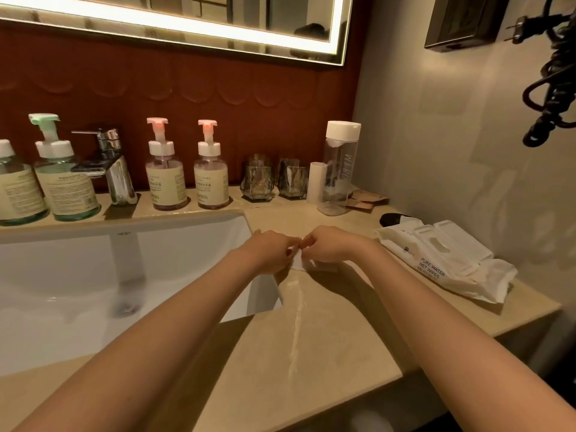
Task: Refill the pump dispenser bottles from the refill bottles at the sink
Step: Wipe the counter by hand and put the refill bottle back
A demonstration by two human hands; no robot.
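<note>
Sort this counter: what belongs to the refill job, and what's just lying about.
Job: green pump bottle, pink pump bottles, white-capped bottle at far left (likely refill), sink.
Lying about: glasses, tall clear bottle, wet wipes pack, brown sachets, white scrap pinched by left hand and right hand.

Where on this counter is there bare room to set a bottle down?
Bare counter runs along the front edge between sink and wet wipes pack. A smaller strip sits between the glasses and the left hand and right hand, which pinch a white wipe. The back ledge is crowded: pump bottles, faucet, clear bottle.
</note>
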